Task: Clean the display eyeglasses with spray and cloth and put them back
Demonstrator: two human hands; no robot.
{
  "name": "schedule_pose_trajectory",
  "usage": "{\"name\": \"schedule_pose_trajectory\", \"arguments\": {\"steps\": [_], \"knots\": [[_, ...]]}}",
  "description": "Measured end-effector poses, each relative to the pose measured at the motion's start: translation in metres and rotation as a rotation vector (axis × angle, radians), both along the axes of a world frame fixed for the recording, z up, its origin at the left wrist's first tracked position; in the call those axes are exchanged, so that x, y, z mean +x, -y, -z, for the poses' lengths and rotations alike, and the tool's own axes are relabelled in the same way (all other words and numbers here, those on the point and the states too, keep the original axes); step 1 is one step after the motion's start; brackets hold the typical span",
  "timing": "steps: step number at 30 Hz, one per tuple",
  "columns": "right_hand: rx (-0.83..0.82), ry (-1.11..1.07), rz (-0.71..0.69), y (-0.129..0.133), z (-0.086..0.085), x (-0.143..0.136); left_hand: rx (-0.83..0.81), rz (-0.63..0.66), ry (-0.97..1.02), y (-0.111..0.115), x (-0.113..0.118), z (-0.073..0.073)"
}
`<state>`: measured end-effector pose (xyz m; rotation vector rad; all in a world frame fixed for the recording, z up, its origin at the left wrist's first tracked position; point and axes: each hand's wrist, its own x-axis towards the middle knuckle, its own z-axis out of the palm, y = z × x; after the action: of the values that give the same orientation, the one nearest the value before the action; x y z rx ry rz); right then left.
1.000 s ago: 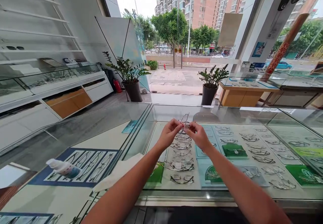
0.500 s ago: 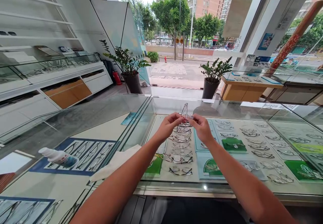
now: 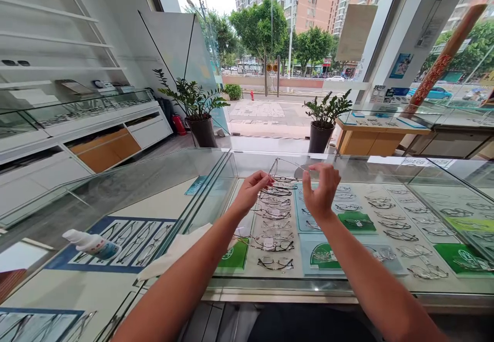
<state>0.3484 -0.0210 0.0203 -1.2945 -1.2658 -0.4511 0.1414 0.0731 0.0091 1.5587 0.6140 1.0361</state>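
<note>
Over the glass display counter, my left hand (image 3: 250, 193) is closed on a thin-framed pair of eyeglasses (image 3: 275, 168), pinching it between thumb and fingers. One slim temple stretches out to the right from the frame. At that temple's far end, the thumb and index fingertips of my right hand (image 3: 322, 190) come together, the other fingers curled. Beneath both hands, rows of eyeglasses (image 3: 276, 264) lie inside the glass counter (image 3: 270, 283). The lenses of the held pair are hard to make out.
A white bottle (image 3: 92, 244) and a pale cloth (image 3: 175, 252) are on the counter to the left. Green cases (image 3: 357, 222) lie among the displayed frames. Potted plants (image 3: 203, 131) flank the glass door beyond. Side showcases stand left and right.
My right hand has moved right and up, away from my left hand. A temple of the eyeglasses now extends between the hands. My left hand has shifted slightly left.
</note>
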Motion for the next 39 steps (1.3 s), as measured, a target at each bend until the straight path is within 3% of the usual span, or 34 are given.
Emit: {"name": "schedule_pose_trajectory", "arguments": {"steps": [3,6,16,21,26,29,35,39], "knots": [[-0.094,0.308,-0.193,0.005,0.003,-0.014,0.012,0.0,-0.004,0.0,-0.001,0.0],[-0.199,0.43,-0.301,0.006,0.006,-0.025,0.024,0.054,-0.025,0.003,0.001,-0.002],[-0.355,0.44,-0.22,0.005,0.005,-0.025,0.034,0.074,-0.011,0.009,0.004,-0.007],[-0.397,0.416,-0.192,0.0,0.008,-0.021,0.041,-0.053,0.028,0.003,0.003,-0.002],[-0.462,0.463,-0.237,0.001,0.008,-0.02,-0.053,-0.15,0.168,-0.007,-0.001,0.002],[-0.405,0.473,-0.261,0.003,0.007,-0.024,-0.1,-0.087,0.192,-0.004,0.0,0.001],[-0.327,0.362,-0.262,0.004,0.01,-0.032,-0.079,0.162,0.133,0.013,0.009,0.0],[-0.323,0.299,-0.309,0.003,0.012,-0.036,-0.082,0.19,0.14,0.017,0.01,-0.003]]}}
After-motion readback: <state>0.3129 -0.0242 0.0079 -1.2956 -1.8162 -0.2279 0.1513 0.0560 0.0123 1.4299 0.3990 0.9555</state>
